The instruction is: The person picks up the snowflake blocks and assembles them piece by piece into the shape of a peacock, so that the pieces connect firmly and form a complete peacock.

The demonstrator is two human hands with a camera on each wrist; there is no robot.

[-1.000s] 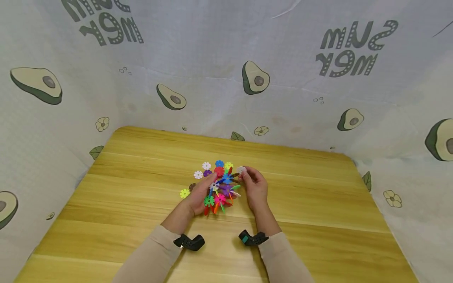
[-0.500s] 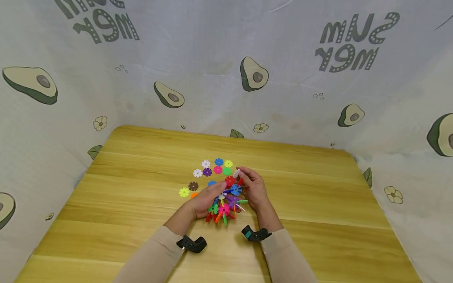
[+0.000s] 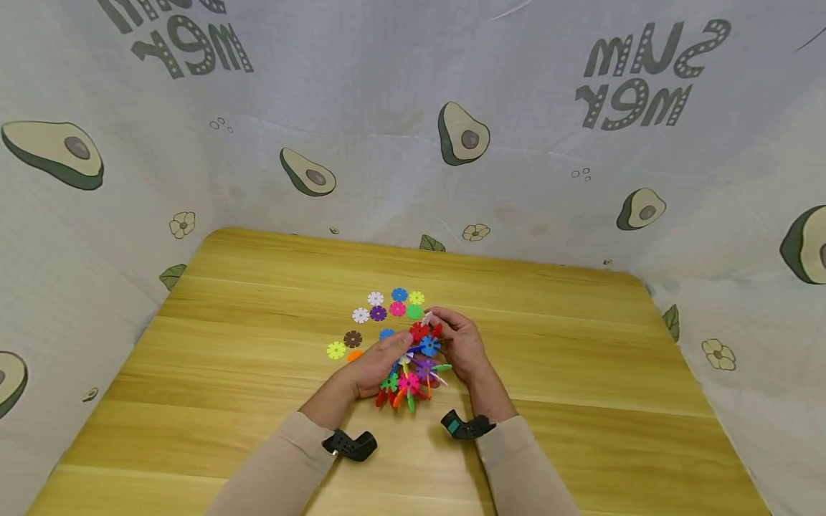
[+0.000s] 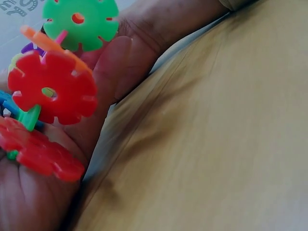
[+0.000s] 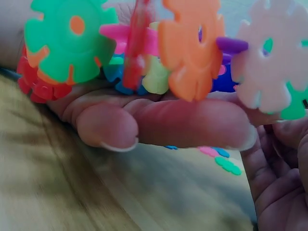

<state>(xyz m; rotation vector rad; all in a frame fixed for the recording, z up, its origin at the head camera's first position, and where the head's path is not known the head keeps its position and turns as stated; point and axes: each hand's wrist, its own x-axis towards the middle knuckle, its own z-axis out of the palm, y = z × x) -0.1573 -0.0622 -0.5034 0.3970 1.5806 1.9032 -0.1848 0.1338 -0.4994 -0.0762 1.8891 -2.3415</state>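
Observation:
My left hand (image 3: pixel 376 367) holds a cluster of interlocking snowflake discs (image 3: pixel 409 383) from its left side, thumb on top near a red disc (image 3: pixel 419 331). In the left wrist view another red disc (image 4: pixel 72 96) and a green disc (image 4: pixel 98 26) stick out over the palm. The right wrist view shows left-hand fingers (image 5: pixel 192 122) supporting the cluster from below, with an orange disc (image 5: pixel 185 53) above them. My right hand (image 3: pixel 464 345) pinches a white snowflake disc (image 3: pixel 427 318) right at the far edge of the red disc, where the joint is too small to make out.
Loose discs lie flat beyond the hands, among them a purple (image 3: pixel 378 313), a green (image 3: pixel 414 311) and a brown one (image 3: pixel 353 339). A yellow disc (image 3: pixel 336 350) lies left of my left hand. A printed cloth (image 3: pixel 387 193) hangs behind the wooden table (image 3: pixel 548 373).
Both hands and the cluster have shifted toward the body, uncovering loose discs behind. The white disc has moved left and down, in to the red disc's edge.

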